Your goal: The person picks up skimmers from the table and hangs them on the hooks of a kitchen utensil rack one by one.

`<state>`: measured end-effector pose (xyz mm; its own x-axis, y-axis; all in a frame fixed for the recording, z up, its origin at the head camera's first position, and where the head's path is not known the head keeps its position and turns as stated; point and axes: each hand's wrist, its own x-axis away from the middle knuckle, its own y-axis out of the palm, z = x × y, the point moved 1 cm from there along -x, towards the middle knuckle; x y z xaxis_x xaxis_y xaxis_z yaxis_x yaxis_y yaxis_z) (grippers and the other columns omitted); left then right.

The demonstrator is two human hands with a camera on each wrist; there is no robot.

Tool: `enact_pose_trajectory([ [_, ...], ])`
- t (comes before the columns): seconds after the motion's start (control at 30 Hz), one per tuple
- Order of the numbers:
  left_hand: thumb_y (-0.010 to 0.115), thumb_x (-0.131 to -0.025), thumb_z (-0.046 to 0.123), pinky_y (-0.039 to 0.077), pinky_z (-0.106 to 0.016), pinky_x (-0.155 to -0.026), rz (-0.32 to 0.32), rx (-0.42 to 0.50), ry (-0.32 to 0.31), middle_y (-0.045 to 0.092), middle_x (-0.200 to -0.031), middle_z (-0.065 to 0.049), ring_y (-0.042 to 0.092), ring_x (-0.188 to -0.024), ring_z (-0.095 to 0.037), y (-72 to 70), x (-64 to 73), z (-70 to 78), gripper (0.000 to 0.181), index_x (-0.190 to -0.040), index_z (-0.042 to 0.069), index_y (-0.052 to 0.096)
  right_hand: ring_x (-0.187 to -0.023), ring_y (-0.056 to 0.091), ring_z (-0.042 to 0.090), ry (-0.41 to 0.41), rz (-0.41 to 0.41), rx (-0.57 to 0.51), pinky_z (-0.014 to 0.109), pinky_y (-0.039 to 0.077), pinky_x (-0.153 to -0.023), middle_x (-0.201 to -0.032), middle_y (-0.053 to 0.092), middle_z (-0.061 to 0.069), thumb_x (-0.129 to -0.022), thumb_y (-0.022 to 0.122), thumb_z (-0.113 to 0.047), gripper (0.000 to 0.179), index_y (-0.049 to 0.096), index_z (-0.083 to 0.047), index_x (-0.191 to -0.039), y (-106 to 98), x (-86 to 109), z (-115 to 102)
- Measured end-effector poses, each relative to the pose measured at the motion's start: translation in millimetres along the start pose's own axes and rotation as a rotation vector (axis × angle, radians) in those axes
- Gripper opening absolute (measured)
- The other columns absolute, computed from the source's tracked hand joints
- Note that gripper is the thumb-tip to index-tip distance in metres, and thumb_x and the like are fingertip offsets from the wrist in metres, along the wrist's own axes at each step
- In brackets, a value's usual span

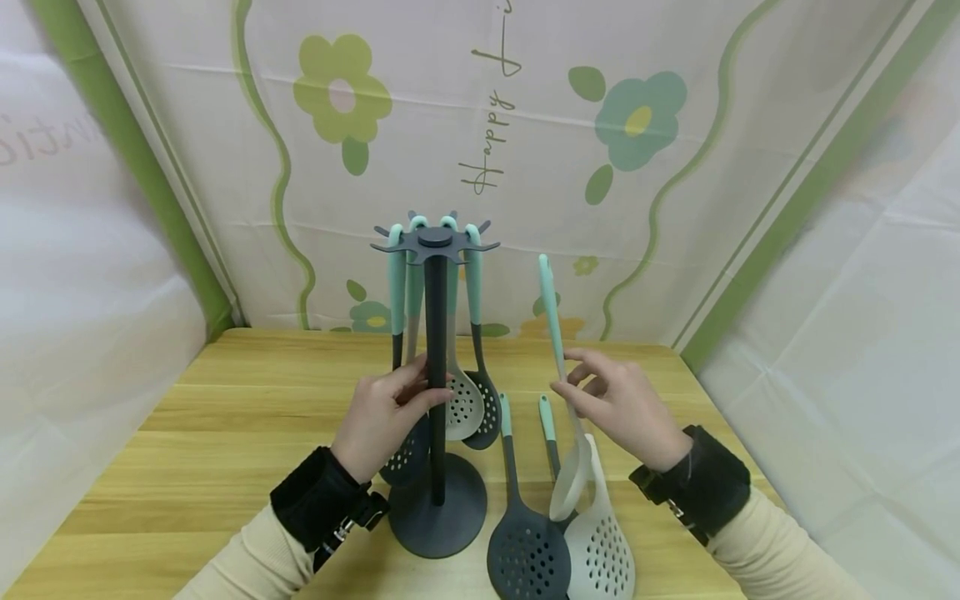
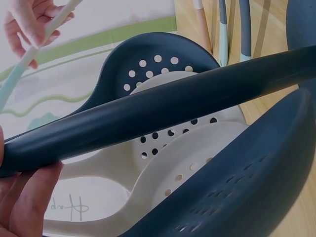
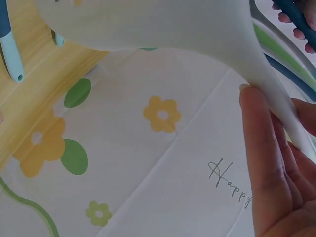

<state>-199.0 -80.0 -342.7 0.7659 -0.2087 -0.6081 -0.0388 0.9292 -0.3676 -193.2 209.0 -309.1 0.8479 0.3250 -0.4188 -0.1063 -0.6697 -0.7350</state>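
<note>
My left hand (image 1: 390, 417) grips the dark pole (image 1: 437, 333) of a utensil stand, thumb and fingers around it. Several utensils with mint handles hang from the stand's hooked top (image 1: 435, 240), among them a white skimmer (image 1: 463, 408) and a dark skimmer (image 1: 487, 417). To the right of the stand, my right hand (image 1: 618, 400) pinches a white cooking spoon (image 1: 572, 483) at its neck. The spoon is upright, mint handle up and head down, over the utensils on the table. In the right wrist view, the fingers (image 3: 261, 148) lie along the spoon's white neck (image 3: 271, 94).
On the wooden table (image 1: 247, 417) lie a dark slotted turner (image 1: 528, 550) and a white slotted turner (image 1: 603, 554). Another mint handle (image 1: 546, 417) shows between them, its head covered. The stand's round base (image 1: 457, 529) sits left of them. A flowered cloth (image 1: 480, 108) hangs behind.
</note>
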Motion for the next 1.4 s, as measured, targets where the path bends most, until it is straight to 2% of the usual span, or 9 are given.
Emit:
enact_pose_trajectory([
  [0.27,0.072,-0.087,0.012,0.062,-0.037,-0.072,0.003,-0.002,0.012,0.078,-0.094,-0.011,0.076,-0.088,-0.023,-0.3,-0.4,0.3,0.034,-0.115,-0.007,0.073,-0.064,0.068,0.004,-0.047,0.047,-0.014,0.032,0.059,-0.060,-0.084,0.072,0.004,-0.093,0.069,-0.023,0.044,0.064,0.008,-0.125,2,-1.6,-6],
  [1.0,0.071,-0.088,0.013,0.062,-0.037,-0.071,0.005,-0.011,0.012,0.078,-0.093,-0.011,0.076,-0.083,-0.021,0.3,0.8,-1.4,0.032,-0.113,-0.006,0.074,-0.061,0.068,0.008,-0.135,0.081,-0.106,0.028,0.057,-0.050,-0.081,0.071,0.005,-0.091,0.071,-0.013,0.036,0.066,0.007,-0.120,2,-0.9,-27],
  [1.4,0.071,-0.089,0.015,0.062,-0.034,-0.071,-0.003,-0.015,0.016,0.078,-0.094,-0.011,0.076,-0.085,-0.021,-0.2,1.0,-0.5,0.035,-0.116,-0.007,0.073,-0.060,0.066,0.002,-0.204,0.124,-0.061,0.027,0.058,-0.054,-0.080,0.072,0.004,-0.087,0.074,-0.009,0.036,0.068,0.008,-0.117,3,0.1,-38],
])
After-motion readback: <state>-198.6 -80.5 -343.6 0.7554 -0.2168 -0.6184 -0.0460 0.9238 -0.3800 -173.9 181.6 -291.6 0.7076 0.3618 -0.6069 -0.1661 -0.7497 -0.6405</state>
